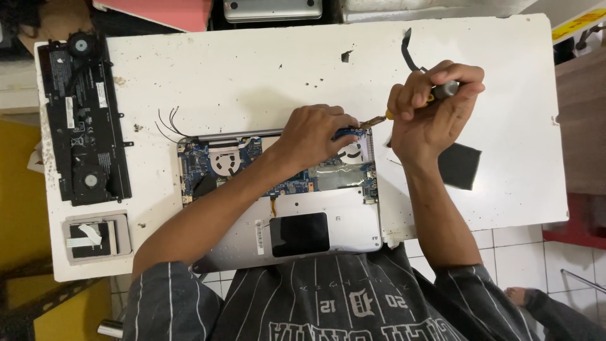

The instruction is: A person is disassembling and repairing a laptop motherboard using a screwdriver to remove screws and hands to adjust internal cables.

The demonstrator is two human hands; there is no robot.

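Nearest the camera, an opened laptop [290,208] lies on the white table [252,69], its blue motherboard [221,161] exposed. Pressing flat on that board near the hinge, the left hand [314,134] grips nothing. Curled tight around a screwdriver [413,101], the right hand [429,110] sets its tip at the laptop's upper right corner, a black battery [85,120] lying well apart at the table's left.

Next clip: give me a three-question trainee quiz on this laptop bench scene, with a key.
1. True or false: the right hand grips a screwdriver whose tip meets the opened laptop at its far right corner.
2. Which part lies at the table's left edge? A) keyboard B) black battery pack with fans C) screen
3. What does the left hand rest on?

Key: 1 true; 2 B; 3 the blue motherboard, beside the right fan.
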